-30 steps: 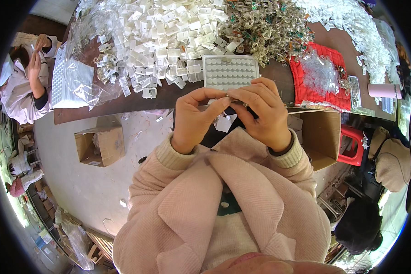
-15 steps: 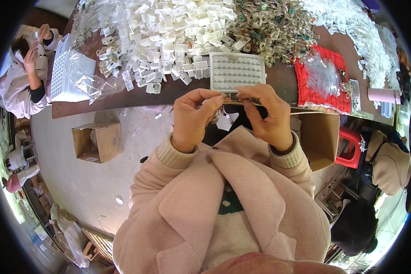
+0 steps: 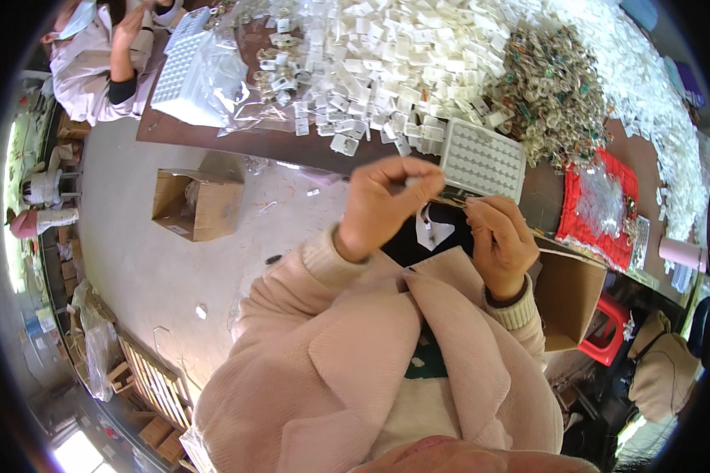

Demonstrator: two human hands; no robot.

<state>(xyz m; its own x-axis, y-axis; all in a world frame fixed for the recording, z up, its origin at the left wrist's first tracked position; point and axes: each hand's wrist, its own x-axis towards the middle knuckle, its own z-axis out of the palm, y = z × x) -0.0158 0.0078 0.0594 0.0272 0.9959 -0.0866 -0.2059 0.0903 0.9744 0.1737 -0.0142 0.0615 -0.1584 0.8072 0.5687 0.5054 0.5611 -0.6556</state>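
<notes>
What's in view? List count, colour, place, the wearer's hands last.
Table: one, dark brown, upper picture
White plastic pieces: uncountable, white, mid-table
Clear parts: uncountable, clear and green, right of those
Pale pieces: uncountable, whitish, table's far right
Dimpled tray: one, white, table's near edge
Stacked trays: several, white, table's left
Red cloth: one, red, right of dimpled tray
Cylinder: one, pink, table's right end
Open boxes: two, brown, floor left, below table right
Stool: one, red, lower right
Co-worker: one, pale clothes, upper left
Coat: one, pale pink, worn
Left hand: one, bare, left of dimpled tray
Right hand: one, bare, below dimpled tray, fingers curled
</notes>
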